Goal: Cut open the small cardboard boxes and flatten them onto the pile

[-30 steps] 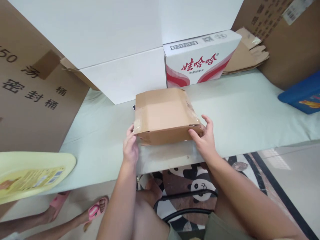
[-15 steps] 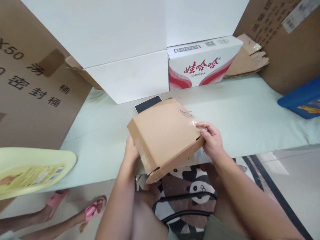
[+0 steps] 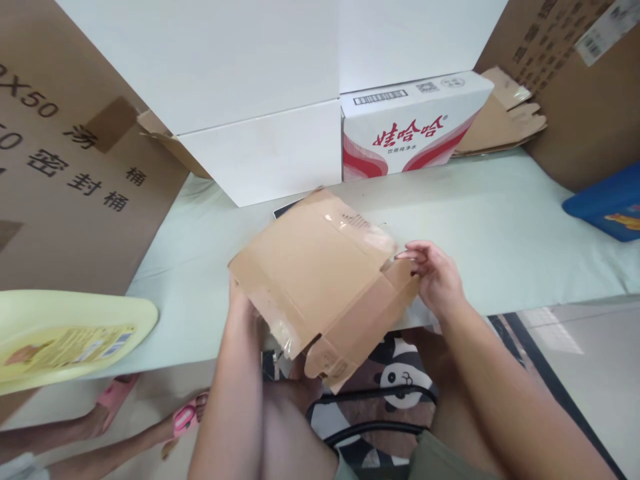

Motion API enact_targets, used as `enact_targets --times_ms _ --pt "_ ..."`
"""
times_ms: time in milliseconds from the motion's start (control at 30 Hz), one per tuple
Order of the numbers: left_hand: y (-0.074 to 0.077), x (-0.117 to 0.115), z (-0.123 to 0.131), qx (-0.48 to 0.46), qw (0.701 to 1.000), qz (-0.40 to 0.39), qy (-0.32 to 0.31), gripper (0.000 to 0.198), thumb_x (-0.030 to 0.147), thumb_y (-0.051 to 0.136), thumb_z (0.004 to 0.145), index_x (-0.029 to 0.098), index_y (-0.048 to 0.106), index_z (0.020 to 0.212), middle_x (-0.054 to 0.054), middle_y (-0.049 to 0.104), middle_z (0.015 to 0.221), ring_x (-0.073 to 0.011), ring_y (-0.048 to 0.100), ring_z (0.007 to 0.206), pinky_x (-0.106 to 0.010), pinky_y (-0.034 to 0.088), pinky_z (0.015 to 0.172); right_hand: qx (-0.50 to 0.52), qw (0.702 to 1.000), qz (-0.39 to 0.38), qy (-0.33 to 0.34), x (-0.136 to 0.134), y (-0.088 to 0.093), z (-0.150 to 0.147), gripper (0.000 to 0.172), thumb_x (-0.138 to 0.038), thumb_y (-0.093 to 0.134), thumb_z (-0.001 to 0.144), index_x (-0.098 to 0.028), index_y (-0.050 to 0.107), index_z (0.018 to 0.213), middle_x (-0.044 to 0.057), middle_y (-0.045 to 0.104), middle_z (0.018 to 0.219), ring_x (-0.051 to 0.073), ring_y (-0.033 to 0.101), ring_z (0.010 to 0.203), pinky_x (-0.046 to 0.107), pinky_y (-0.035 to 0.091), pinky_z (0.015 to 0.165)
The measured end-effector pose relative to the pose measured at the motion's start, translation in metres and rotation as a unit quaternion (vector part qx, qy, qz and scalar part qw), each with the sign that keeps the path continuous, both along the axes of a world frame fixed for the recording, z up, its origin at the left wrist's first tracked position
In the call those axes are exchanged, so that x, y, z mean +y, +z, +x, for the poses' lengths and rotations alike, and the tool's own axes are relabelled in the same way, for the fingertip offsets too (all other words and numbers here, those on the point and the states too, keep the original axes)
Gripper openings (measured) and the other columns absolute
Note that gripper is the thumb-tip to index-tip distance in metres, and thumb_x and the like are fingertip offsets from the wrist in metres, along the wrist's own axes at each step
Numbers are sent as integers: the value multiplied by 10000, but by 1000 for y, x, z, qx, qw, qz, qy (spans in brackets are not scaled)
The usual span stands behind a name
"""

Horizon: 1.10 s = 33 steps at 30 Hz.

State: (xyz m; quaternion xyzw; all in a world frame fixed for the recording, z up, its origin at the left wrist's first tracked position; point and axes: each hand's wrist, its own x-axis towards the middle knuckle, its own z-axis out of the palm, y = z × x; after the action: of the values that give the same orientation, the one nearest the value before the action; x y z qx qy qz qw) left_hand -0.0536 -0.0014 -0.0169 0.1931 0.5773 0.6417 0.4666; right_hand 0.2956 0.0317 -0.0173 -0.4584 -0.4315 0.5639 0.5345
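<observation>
A flattening brown cardboard box (image 3: 305, 260) is held over the edge of the cloth-covered table, its near side flap (image 3: 363, 327) folded out and hanging down. Clear tape clings to its left edge and far right corner. My left hand (image 3: 241, 303) grips the box's left edge from below, most of its fingers hidden behind the cardboard. At the right end of the loose flap, my right hand (image 3: 436, 275) has its fingers curled against the cardboard corner. A dark flat device (image 3: 286, 208) lies behind the box, mostly covered by it.
White cartons (image 3: 265, 153) and a red-and-white water carton (image 3: 410, 140) stand at the back. Large brown cartons flank the table (image 3: 500, 220). A yellow-green container (image 3: 80, 333) sits left, a blue one (image 3: 607, 203) right. Another person's feet in pink slippers (image 3: 185, 419) show at lower left.
The box has spread flatter and shifted left, and its near side has come open as a hanging flap. My left hand moved left with it; my right hand moved slightly right.
</observation>
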Motion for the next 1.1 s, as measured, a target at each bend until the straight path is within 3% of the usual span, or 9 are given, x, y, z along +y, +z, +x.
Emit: enact_targets --times_ms 133,233,300,433,567,667,767,933,1100 --pt "4 2 -1 -55 998 -18 13 182 311 759 742 167 650 725 -10 710 641 -182 657 552 -306 547 524 -20 998 5 -52 11 -6 6 310 -524 704 767 -239 627 861 42 713 841 182 683 701 325 533 669" --pt "8 4 3 -89 996 -14 1 178 353 739 766 178 705 779 -33 747 702 -216 701 617 -339 598 562 -28 999 2 -33 14 -12 2 369 -561 686 781 -237 649 954 72 735 1033 218 721 950 359 563 814" --pt "12 6 7 -111 994 18 11 189 396 701 814 208 719 819 -31 767 759 -219 727 705 -338 625 631 -23 1000 4 -15 14 -14 -1 451 -590 689 770 -240 645 1051 74 737 1099 214 715 982 358 570 827" --pt "14 11 15 -136 987 85 30 189 395 627 886 240 734 884 -33 787 859 -217 741 900 -318 630 778 -26 991 -21 129 4 -13 -7 453 -564 759 731 -209 666 996 33 752 857 168 692 688 282 545 596" --pt "11 13 22 -138 988 74 2 183 391 641 865 241 738 902 -49 782 874 -244 732 944 -331 621 776 -28 962 -108 249 -13 -5 -14 466 -593 797 696 -167 690 849 26 713 663 113 560 445 230 439 399" --pt "11 13 24 -149 987 60 -31 174 346 650 823 235 735 927 -54 771 880 -252 727 918 -346 613 747 0 976 -124 178 -20 6 -11 482 -612 821 663 -165 671 768 -8 640 546 52 378 329 196 297 301" --pt "17 12 24 -188 980 26 -56 155 265 613 780 217 720 881 -55 750 856 -211 720 805 -326 600 712 14 994 -99 33 -25 19 12 480 -591 860 621 -178 636 720 -50 553 479 26 287 310 185 244 274" --pt "26 12 26 -220 974 -4 -46 140 234 549 760 183 677 784 -48 689 750 -161 665 636 -307 583 642 -76 973 -76 -203 -44 31 91 489 -585 876 597 -208 611 762 -31 605 545 85 485 358 217 447 316" --pt "28 14 31 -224 973 -2 -49 120 230 553 755 179 659 733 -40 644 701 -150 634 575 -288 569 593 -176 941 -78 -279 -38 44 154 359 -478 823 718 -217 582 772 -13 628 554 145 603 400 254 583 387"
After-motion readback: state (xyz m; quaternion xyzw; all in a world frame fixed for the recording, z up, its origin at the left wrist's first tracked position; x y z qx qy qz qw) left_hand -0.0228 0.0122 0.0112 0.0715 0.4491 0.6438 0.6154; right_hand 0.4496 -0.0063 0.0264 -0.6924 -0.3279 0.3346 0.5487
